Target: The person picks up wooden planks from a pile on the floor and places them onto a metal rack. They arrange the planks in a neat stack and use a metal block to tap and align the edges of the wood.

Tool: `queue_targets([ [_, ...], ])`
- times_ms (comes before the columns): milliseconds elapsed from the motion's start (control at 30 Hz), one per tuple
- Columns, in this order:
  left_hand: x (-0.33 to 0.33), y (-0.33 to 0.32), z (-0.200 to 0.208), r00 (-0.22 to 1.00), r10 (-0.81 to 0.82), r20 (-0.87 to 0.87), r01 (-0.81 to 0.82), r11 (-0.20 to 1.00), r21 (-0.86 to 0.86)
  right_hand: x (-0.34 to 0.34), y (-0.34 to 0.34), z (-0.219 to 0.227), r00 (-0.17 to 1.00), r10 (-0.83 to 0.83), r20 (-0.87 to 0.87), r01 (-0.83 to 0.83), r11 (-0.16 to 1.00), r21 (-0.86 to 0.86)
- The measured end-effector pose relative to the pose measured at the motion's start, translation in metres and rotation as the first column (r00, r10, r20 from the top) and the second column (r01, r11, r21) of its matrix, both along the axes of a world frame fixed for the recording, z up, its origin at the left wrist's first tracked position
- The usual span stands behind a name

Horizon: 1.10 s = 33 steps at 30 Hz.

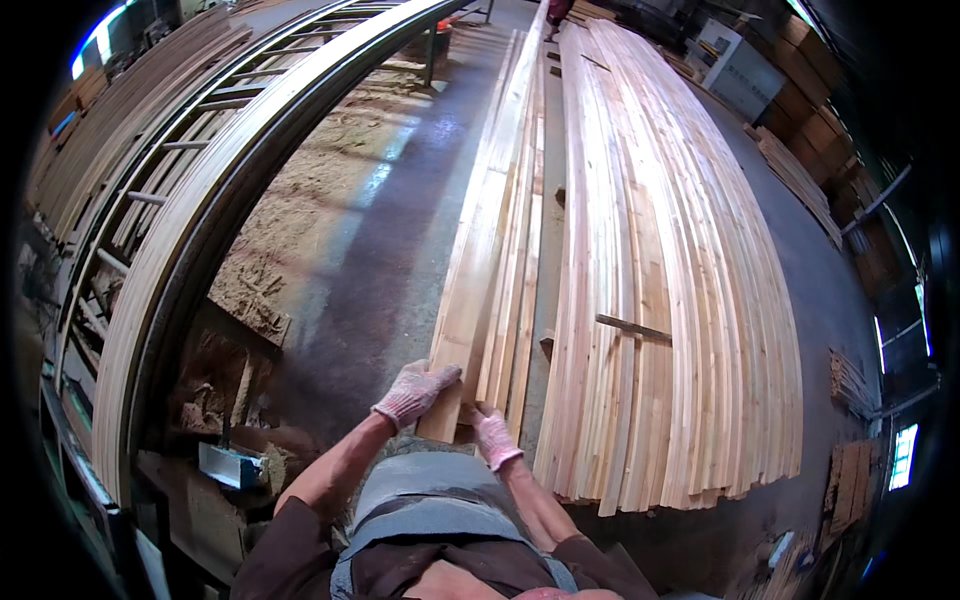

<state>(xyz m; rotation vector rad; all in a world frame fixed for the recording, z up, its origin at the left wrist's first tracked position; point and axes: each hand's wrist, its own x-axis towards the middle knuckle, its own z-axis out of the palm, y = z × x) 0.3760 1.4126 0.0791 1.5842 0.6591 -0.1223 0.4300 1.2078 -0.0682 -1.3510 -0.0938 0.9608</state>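
Both my hands wear pale, pinkish work gloves. My left hand [420, 392] is closed on the left edge of a long wooden board [483, 300], close to its near end. My right hand [493, 436] is closed at the same board's right side near the end, its fingertips partly hidden by the wood. The board runs away from me, over a narrow row of similar strips [522, 345]. To the right lies a wide stack of long pale boards [700, 300], with a short dark stick [634, 328] across it.
On the left, a long rail-like machine frame [200, 190] with rollers runs into the distance. Sawdust [310, 190] covers the floor beside it. A blue-and-white metal part [230, 466] stands at lower left. A pale cabinet [740, 68] and brown stacks [808, 55] stand at far right.
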Motion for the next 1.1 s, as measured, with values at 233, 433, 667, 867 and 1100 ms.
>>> queue_targets([
  [233, -0.02, 0.05, 0.051, 0.793, -0.096, -0.602, 0.562, 0.498, 0.661, -0.041, 0.065, 0.035, 0.849, 0.403, -0.342, -0.27, 0.887, 0.375],
  [433, -0.035, 0.151, 0.027, 0.975, 0.0, -0.223, 0.104, 0.886, 0.452, -0.073, 0.155, 0.056, 0.695, 0.7, -0.163, -0.641, 0.707, 0.299],
  [667, -0.134, 0.26, -0.044, 0.963, 0.165, -0.215, -0.21, 0.956, -0.207, -0.11, 0.304, 0.038, 0.103, 0.941, 0.323, -0.958, 0.181, -0.221],
  [867, -0.24, 0.31, -0.017, 0.874, 0.153, -0.46, -0.096, 0.985, 0.145, 0.014, 0.363, -0.012, 0.69, 0.423, -0.587, -0.526, 0.851, -0.005],
  [1100, -0.361, 0.332, 0.049, 0.833, 0.116, -0.541, -0.214, 0.969, -0.122, 0.172, 0.575, -0.051, 0.862, 0.352, -0.364, -0.146, 0.861, 0.487],
])
